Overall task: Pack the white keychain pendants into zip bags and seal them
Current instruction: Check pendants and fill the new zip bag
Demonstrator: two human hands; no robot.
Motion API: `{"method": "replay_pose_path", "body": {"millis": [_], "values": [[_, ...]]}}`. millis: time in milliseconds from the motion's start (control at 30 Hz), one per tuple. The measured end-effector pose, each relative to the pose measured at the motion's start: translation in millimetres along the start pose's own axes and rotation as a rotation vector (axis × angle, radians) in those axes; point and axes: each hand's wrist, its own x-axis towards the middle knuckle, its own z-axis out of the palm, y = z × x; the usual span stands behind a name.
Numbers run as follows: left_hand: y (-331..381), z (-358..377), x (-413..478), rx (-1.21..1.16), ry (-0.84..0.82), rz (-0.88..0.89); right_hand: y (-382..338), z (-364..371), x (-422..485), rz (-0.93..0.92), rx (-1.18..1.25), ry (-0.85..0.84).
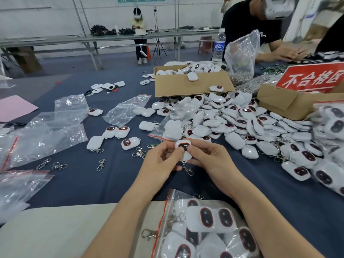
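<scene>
Holding: I pinch one white pendant (183, 147) between my left hand (162, 161) and right hand (206, 159), thumbs on its dark face.
Place: over the table (93, 179), toward its near edge.
Zip bag (204, 229): filled, between my forearms.

Left hand (162, 161) and right hand (206, 159) meet, fingers curled.

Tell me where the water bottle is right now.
Head view, upper right: the water bottle stands behind the cardboard box, just left of the big clear bag.
</scene>
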Motion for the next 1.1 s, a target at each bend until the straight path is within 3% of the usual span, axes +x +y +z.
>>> {"method": "replay_pose_path", "body": {"millis": [533, 1100], "values": [[1.8, 0.0, -1.0, 0.031, -0.039, 0.038, -0.5, 2.3, -0.4, -0.048, -0.137, 0.085], [-0.4, 0.8, -1.3, 0.111, -0.029, 0.067, 2.6, -0.4, 1.0, -0.018, -0.086, 0.021]]}}
